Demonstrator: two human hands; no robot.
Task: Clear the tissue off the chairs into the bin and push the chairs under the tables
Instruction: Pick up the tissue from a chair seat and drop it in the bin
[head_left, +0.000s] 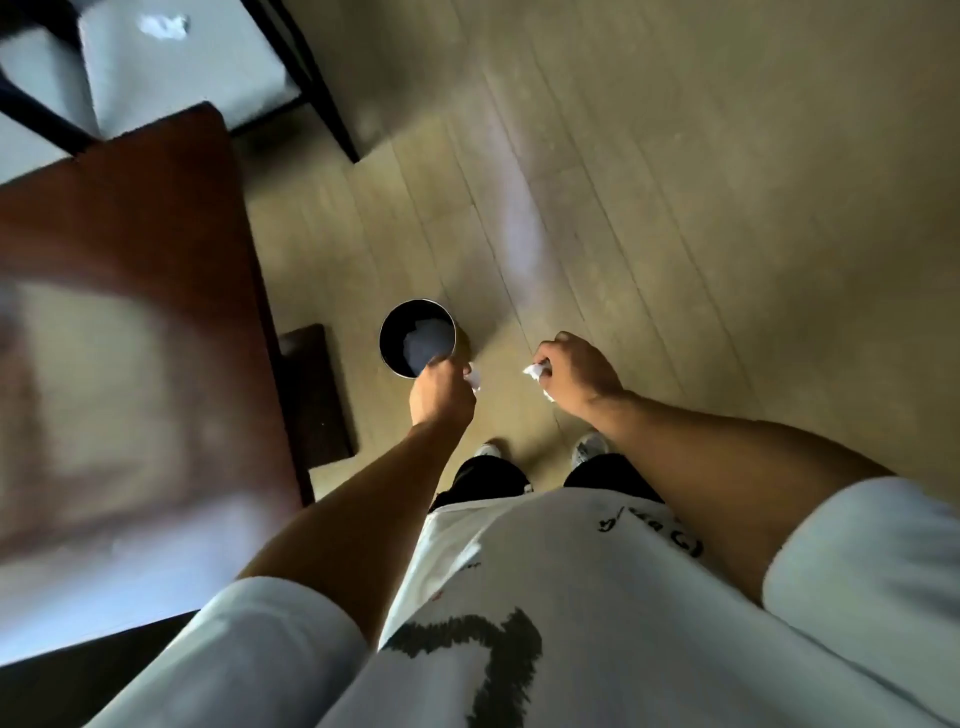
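While the round bin (418, 344) stands on the floor (675, 208) beside the worktop (130, 270), a white tissue (474, 378) is gripped in the left hand (441, 397) at its rim, another tissue (537, 371) in the right hand (576, 375). One more tissue (165, 26) lies on a chair (187, 73).

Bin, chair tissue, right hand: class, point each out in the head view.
bin (390, 332): head view, on its dark inner wall.
chair tissue (165, 26): head view, middle of the wad.
right hand (576, 371): head view, its back.
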